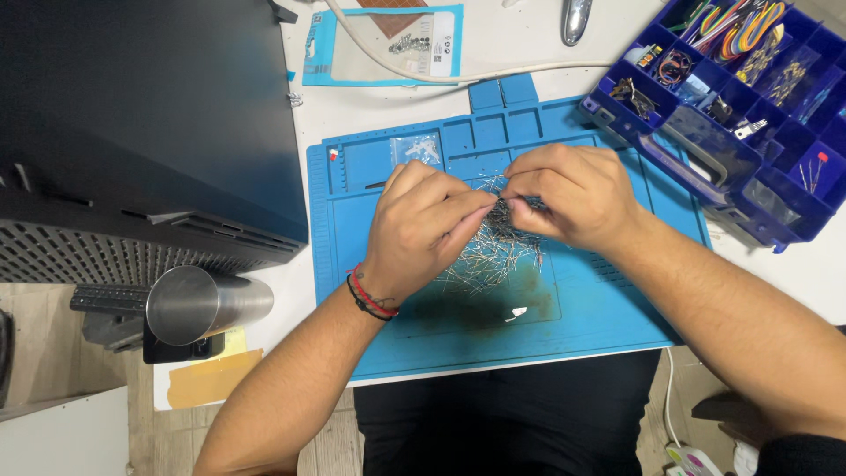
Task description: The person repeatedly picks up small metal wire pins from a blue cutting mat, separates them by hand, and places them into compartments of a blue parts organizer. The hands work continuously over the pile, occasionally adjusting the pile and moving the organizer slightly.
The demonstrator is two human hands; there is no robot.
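White counter (529, 53) fills the upper frame, with a blue silicone work mat (608, 308) laid across its middle. On the mat lies a loose heap of thin metal pins (493, 256), at the frame's centre, just under both hands. The left hand (414, 229) pinches a few pins between thumb and forefinger, its grip closed on them; the right hand (568, 194) meets it fingertip to fingertip, grip closed on the same small cluster above the heap. The step in hand looks like sorting or separating pins from the tangle. The next move probably calls for a fine pull apart so that single pins come free without dragging the heap. A blue compartment box (758, 185) of small parts sits at upper right, a black case (150, 123) at left, a steel cylinder (198, 304) below it.
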